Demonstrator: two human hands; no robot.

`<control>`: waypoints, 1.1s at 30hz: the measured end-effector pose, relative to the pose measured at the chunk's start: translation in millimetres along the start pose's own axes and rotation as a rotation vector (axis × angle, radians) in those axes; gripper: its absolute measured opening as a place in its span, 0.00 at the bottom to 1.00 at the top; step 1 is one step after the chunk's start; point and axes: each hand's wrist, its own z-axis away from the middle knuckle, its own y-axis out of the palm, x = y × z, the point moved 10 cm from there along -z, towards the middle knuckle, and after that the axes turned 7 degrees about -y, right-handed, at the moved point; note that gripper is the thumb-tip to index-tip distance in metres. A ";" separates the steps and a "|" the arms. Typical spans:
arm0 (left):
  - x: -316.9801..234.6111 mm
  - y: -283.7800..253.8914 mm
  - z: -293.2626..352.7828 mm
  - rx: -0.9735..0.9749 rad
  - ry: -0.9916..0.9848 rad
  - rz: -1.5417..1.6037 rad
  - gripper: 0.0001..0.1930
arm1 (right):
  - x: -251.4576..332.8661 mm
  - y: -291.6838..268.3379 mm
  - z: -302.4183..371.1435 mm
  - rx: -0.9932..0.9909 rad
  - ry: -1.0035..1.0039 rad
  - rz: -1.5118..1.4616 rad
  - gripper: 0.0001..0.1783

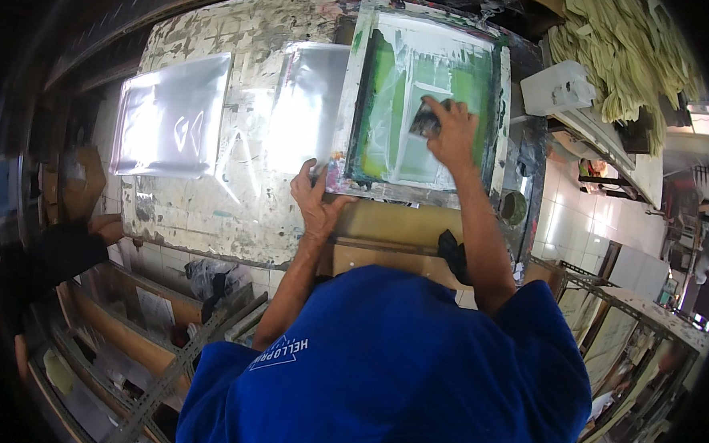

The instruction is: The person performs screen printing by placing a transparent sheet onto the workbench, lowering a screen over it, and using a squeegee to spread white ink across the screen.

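Note:
A screen printing frame (501, 109) with green mesh and smeared white ink lies on the worn table in front of me. My right hand (455, 134) is closed around a small dark flat scraper (425, 125), pressed down on the mesh right of its middle. At the frame's near left corner, the fingers of my left hand (317, 199) wrap round the edge. One clear plastic sheet (309, 99) lies partly under the frame's left side. Farther left is a second shiny plastic sheet (171, 120), with a pale outlined mark on it.
The paint-stained table (251, 56) reaches left beyond the sheets. Right of the frame stand a white plastic container (558, 88) and a round tin (514, 207). Yellowish strips (620, 51) hang at the far right. A person's arm (105, 228) shows at the left, above wooden shelving (125, 322).

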 end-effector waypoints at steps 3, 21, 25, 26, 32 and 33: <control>-0.3 0.7 0.2 0.024 -0.011 0.014 0.45 | -29.7 -1.5 -35.8 -0.054 0.010 -0.013 0.41; -4.0 -4.4 2.7 0.029 -0.101 0.180 0.42 | 29.4 -50.6 2.2 -0.069 -0.096 -0.057 0.18; -35.2 -30.6 -14.0 -0.062 -0.071 0.234 0.40 | 87.9 -106.5 40.8 -0.098 -0.150 -0.118 0.16; -48.1 -38.3 -22.6 -0.057 -0.077 0.239 0.39 | 102.2 -128.1 43.9 -0.149 -0.157 -0.114 0.16; -121.0 -80.8 -92.4 -0.094 -0.114 0.417 0.34 | 104.6 -213.4 4.2 -0.426 -0.208 0.044 0.24; -127.2 -87.3 -102.0 -0.122 -0.092 0.438 0.34 | 102.0 -223.6 -8.5 -0.433 -0.193 0.058 0.25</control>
